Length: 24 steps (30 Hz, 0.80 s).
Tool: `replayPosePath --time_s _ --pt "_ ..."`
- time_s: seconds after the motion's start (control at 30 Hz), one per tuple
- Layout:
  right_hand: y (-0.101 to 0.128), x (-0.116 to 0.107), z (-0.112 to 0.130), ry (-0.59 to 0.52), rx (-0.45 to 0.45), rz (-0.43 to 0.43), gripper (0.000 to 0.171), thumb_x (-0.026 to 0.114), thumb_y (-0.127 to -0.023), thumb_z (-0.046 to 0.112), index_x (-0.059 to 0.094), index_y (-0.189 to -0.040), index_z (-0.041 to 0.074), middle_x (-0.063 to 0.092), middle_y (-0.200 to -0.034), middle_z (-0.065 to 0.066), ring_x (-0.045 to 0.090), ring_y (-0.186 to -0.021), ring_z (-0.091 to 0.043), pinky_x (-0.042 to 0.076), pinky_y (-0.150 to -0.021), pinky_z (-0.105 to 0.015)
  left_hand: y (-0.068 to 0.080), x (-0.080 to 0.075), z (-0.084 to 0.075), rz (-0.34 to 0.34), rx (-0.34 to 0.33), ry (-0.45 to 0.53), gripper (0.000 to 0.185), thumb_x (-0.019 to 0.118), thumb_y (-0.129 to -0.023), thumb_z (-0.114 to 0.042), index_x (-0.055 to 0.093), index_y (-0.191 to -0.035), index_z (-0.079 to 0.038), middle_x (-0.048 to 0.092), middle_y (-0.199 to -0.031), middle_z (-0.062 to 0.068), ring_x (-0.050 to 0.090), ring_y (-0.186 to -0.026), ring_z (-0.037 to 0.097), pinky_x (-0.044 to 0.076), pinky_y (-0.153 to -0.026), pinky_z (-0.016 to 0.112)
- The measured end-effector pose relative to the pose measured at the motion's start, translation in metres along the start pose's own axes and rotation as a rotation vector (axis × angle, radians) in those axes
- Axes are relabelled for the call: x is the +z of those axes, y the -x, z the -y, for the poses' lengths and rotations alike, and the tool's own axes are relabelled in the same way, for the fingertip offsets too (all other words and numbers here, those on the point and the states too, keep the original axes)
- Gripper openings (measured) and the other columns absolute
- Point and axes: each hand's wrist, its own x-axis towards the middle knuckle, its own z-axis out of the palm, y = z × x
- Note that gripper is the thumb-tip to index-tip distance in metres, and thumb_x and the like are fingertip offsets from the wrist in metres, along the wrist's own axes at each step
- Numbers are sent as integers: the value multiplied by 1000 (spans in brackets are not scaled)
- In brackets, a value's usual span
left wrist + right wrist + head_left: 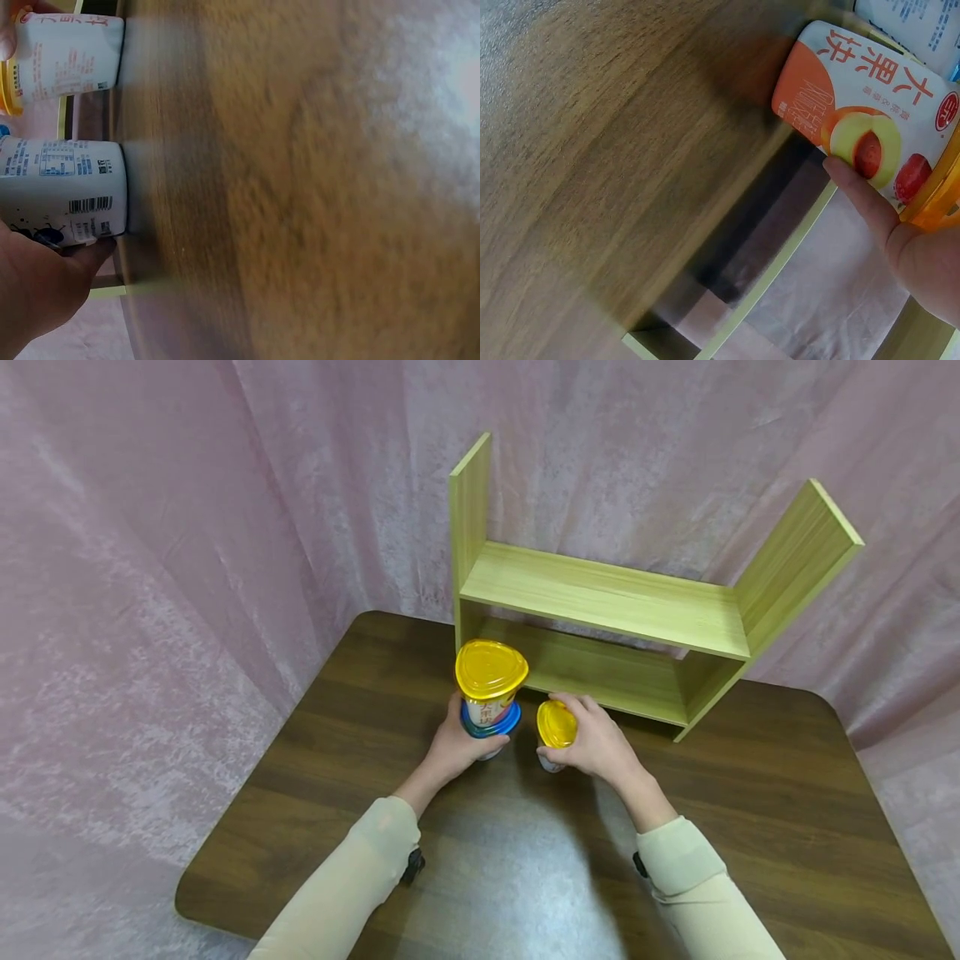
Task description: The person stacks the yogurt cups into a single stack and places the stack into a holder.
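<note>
In the head view my left hand [453, 745] grips a white yogurt cup with a blue lid [512, 720], thumb at the near side. Stacked on that lid stands another yogurt cup with a yellow lid [491, 668]. The left wrist view shows the lower cup [60, 187] upright at the tabletop, with a barcode and blueberry print. Just right of the stack, my right hand [603, 742] holds a third yogurt cup, also yellow-lidded [557, 724], between thumb and fingers. Its peach-printed side [862, 112] shows in the right wrist view, close beside the blue-lidded cup.
A pale wooden two-tier shelf [607, 597] with tall side panels stands at the back of the dark wooden table [750, 827], right behind the cups. Pink curtains [187, 568] hang behind and to the left of the table.
</note>
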Motion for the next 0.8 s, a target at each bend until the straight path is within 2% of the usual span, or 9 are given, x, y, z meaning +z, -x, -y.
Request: replayPosePath --time_s 0.3,0.57,0.8 --pt "2 -13 6 -47 24 -9 91 90 -70 46 46 -144 15 55 -131 -15 59 -99 -31 54 -82 -48 0 0 -1 -1 -4 -3 104 89 -79 -34 20 -155 -22 49 -143 6 53 -126 25 43 -108 47" --pt "0 -39 18 -73 -39 -110 85 90 -70 37 49 -140 13 53 -132 -12 59 -103 -32 54 -86 -49 0 0 -1 -4 -19 2 102 88 -80 -34 20 -155 -25 49 -143 5 52 -126 25 43 -108 48" --pt "-2 -68 34 -36 -86 -203 82 90 -70 38 53 -140 14 53 -130 -9 59 -98 -33 53 -81 -49 -1 0 -1 0 -28 0 102 88 -81 -34 19 -156 -24 48 -143 6 52 -127 27 43 -108 50"
